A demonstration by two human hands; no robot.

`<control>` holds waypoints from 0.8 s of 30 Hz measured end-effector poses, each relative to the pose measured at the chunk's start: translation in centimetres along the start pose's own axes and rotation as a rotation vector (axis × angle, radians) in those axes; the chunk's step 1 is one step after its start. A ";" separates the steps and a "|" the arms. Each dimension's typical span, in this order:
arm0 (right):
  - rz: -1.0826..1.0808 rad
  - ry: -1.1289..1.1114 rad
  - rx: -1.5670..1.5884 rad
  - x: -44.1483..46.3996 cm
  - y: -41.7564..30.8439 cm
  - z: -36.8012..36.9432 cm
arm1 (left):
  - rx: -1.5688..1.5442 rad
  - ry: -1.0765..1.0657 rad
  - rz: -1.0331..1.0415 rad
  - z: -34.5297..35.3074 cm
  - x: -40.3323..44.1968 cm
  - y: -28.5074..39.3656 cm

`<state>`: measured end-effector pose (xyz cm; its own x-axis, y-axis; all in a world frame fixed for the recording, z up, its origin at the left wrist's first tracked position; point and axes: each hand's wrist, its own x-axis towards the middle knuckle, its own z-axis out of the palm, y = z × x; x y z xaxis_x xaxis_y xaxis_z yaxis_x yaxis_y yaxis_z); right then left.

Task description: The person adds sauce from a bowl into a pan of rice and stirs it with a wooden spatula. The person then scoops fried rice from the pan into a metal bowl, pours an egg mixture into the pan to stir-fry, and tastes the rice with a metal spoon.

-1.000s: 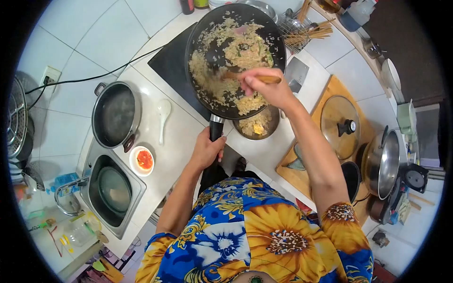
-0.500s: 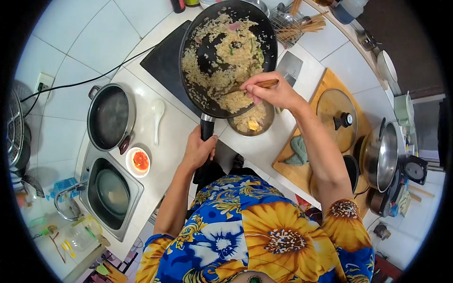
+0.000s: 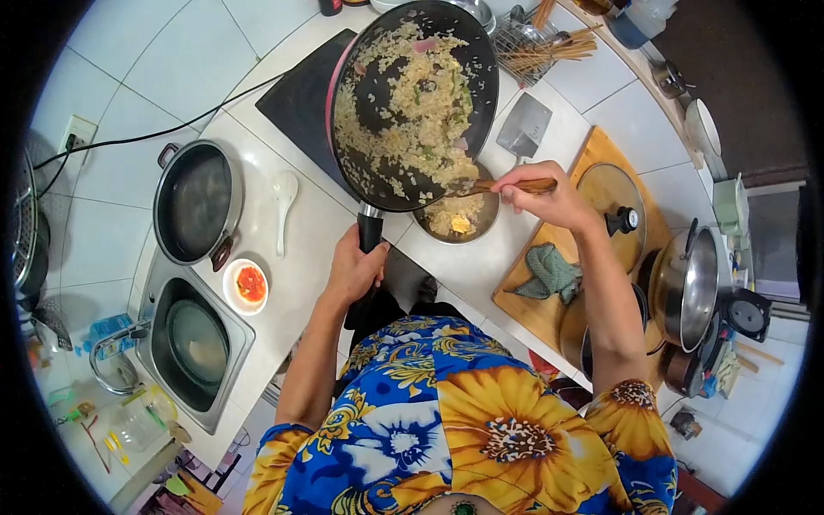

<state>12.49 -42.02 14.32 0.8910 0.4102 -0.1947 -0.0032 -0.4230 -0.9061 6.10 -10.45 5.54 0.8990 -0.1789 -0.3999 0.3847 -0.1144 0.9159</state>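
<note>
My left hand (image 3: 354, 266) is wrapped round the black handle of a frying pan (image 3: 482, 86), which is tilted to the right over a metal bowl (image 3: 489, 225). Fried rice (image 3: 429, 112) with bits of egg, green and pink covers much of the pan. My right hand (image 3: 545, 196) grips a wooden spatula (image 3: 506, 185), whose tip is among the rice at the pan's lower right rim. Rice with a yellow piece of egg (image 3: 461, 223) lies in the bowl, partly hidden under the pan.
A black cooktop (image 3: 296, 116) is behind the pan. To the left are a dark pot (image 3: 197, 202), a white spoon (image 3: 283, 206), a small bowl of red food (image 3: 251, 286) and a sink (image 3: 245, 352). A cleaver (image 3: 524, 124), wooden board (image 3: 515, 300), cloth (image 3: 549, 273) and glass lid (image 3: 601, 180) are right.
My right hand has moved right and down with the spatula, bringing its tip from inside the pan to the lower right rim. The pan is tilted more, and its red left outer side now shows.
</note>
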 end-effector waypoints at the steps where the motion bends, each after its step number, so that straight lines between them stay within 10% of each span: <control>1: -0.001 -0.002 -0.002 -0.3 -0.1 -0.3 | 0.019 0.007 0.001 -0.1 0.0 0.1; 24: -0.126 0.240 -0.019 3.5 -2.2 0.9 | -0.103 -0.056 -0.051 0.3 -1.3 0.5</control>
<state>15.20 -38.93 15.34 0.9660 0.2582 0.0157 0.1207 -0.3965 -0.9101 5.11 -10.56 6.52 0.8656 -0.2302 -0.4447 0.4517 -0.0242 0.8918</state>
